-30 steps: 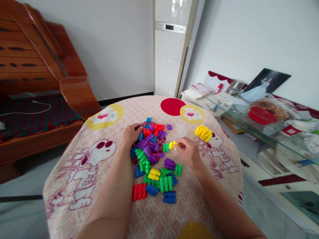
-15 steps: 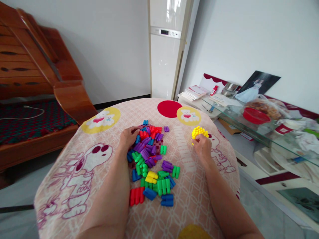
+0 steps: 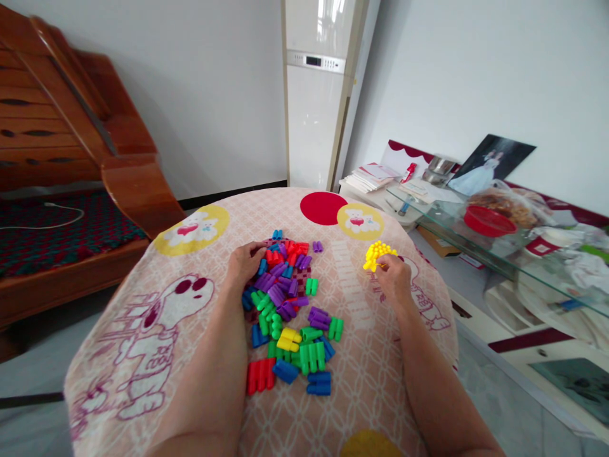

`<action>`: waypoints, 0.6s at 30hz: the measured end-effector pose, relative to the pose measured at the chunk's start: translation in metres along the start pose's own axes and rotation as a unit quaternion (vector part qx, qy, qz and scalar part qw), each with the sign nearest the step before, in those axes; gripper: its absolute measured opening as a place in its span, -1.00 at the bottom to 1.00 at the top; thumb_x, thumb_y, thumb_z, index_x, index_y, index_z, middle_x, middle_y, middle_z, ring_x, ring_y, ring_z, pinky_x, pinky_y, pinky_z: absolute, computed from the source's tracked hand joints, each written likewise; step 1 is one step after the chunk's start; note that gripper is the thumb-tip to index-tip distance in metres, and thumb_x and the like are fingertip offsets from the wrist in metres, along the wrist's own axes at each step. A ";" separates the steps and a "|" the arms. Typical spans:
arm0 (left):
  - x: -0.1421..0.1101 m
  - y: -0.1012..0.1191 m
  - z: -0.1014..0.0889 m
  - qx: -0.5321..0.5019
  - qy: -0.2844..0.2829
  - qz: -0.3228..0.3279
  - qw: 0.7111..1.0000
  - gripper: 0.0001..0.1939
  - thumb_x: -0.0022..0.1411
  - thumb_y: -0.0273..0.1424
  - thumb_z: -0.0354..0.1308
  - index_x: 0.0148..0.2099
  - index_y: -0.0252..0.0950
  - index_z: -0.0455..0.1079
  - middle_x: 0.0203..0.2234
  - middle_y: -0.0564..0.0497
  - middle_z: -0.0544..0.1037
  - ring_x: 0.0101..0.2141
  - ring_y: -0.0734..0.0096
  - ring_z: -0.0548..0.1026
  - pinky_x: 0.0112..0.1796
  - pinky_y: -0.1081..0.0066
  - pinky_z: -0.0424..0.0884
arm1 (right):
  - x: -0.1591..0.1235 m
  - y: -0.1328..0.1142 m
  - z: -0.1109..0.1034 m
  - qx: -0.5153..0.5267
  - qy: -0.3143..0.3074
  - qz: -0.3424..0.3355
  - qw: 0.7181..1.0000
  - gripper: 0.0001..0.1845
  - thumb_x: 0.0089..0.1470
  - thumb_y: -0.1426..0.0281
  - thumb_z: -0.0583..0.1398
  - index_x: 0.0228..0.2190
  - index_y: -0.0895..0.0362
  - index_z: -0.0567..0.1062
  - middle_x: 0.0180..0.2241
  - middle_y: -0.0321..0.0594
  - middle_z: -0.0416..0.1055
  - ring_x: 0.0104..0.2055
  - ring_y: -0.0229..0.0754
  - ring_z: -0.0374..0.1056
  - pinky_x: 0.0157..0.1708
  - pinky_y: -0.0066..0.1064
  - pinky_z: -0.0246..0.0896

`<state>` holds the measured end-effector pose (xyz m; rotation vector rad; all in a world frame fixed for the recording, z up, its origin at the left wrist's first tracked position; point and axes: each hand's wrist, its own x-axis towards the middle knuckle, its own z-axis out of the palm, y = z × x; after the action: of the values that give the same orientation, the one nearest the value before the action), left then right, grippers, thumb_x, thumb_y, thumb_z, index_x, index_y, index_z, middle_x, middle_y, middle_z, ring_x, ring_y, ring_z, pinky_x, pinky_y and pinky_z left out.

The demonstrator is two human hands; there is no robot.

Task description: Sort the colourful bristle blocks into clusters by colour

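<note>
A heap of plastic bullet-shaped blocks (image 3: 285,304) in red, blue, green, purple and yellow lies in the middle of the round table (image 3: 157,330). My left hand (image 3: 245,261) rests at the heap's far left edge, fingers curled against the blocks. A separate cluster of yellow blocks (image 3: 377,254) sits to the right. My right hand (image 3: 392,279) is at that cluster, fingers pinched together at its near edge; whether a yellow block is still in them is hidden.
The table wears a pink cloth with cartoon dogs and bears. A wooden bench (image 3: 71,190) stands at left, a tall white cabinet unit (image 3: 318,95) behind, and a glass shelf (image 3: 499,241) with a red bowl, papers and a photo at right.
My right hand carried a yellow block from the heap over to the yellow cluster on the right. My left hand stayed at the heap.
</note>
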<state>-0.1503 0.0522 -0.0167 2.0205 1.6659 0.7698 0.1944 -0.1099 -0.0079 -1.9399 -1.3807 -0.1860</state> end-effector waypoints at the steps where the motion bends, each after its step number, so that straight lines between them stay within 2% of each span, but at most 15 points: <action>1: 0.000 0.000 0.000 0.002 0.000 0.000 1.000 -0.62 0.22 -0.29 0.03 0.00 -0.24 0.53 -0.14 -0.07 0.63 -0.14 0.24 0.55 -0.12 0.38 0.41 | 0.001 0.000 0.000 0.011 0.000 -0.008 1.000 -0.85 -0.14 0.44 0.10 -0.53 0.10 0.49 -0.42 -0.15 0.54 -0.37 -0.14 0.38 -0.28 -0.35 0.24; 5: 0.001 -0.001 0.000 -0.003 -0.004 0.005 1.000 -0.61 0.23 -0.31 0.01 0.01 -0.26 0.52 -0.12 -0.07 0.62 -0.13 0.26 0.55 -0.11 0.40 0.40 | 0.002 -0.001 0.000 0.029 0.011 -0.008 0.999 -0.82 -0.15 0.47 0.08 -0.53 0.11 0.49 -0.41 -0.13 0.54 -0.36 -0.12 0.39 -0.27 -0.34 0.25; 9: 0.001 -0.001 0.000 -0.017 -0.004 0.010 1.000 -0.62 0.22 -0.31 0.02 0.00 -0.25 0.53 -0.10 -0.06 0.61 -0.11 0.25 0.54 -0.07 0.39 0.39 | 0.000 -0.005 -0.004 -0.017 0.040 0.001 0.999 -0.79 -0.05 0.41 0.08 -0.49 0.16 0.52 -0.42 -0.08 0.53 -0.38 -0.12 0.38 -0.31 -0.35 0.22; 13: 0.000 -0.001 0.000 -0.015 0.002 0.012 1.000 -0.62 0.22 -0.31 0.02 0.00 -0.26 0.52 -0.11 -0.07 0.61 -0.11 0.23 0.54 -0.07 0.35 0.40 | -0.003 -0.004 -0.007 -0.094 -0.020 0.014 0.995 -0.78 -0.03 0.30 0.17 -0.54 0.15 0.54 -0.49 -0.11 0.52 -0.44 -0.15 0.35 -0.40 -0.38 0.12; 15: 0.000 -0.002 0.000 -0.012 0.001 0.010 1.000 -0.61 0.22 -0.30 0.02 0.01 -0.26 0.52 -0.11 -0.08 0.61 -0.12 0.22 0.54 -0.08 0.34 0.40 | -0.005 0.000 -0.008 -0.099 -0.053 0.015 0.994 -0.82 -0.06 0.33 0.18 -0.55 0.14 0.55 -0.50 -0.14 0.52 -0.45 -0.17 0.34 -0.42 -0.40 0.09; 18: 0.001 -0.002 0.000 -0.012 -0.002 0.007 1.000 -0.61 0.22 -0.29 0.02 0.01 -0.24 0.52 -0.12 -0.08 0.62 -0.12 0.23 0.54 -0.09 0.35 0.40 | -0.004 0.006 -0.009 -0.080 -0.067 0.007 0.995 -0.83 -0.08 0.39 0.16 -0.56 0.14 0.55 -0.51 -0.17 0.52 -0.46 -0.19 0.33 -0.42 -0.41 0.08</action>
<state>-0.1519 0.0533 -0.0184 2.0178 1.6347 0.7873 0.2004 -0.1197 -0.0065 -2.1266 -1.4764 -0.1671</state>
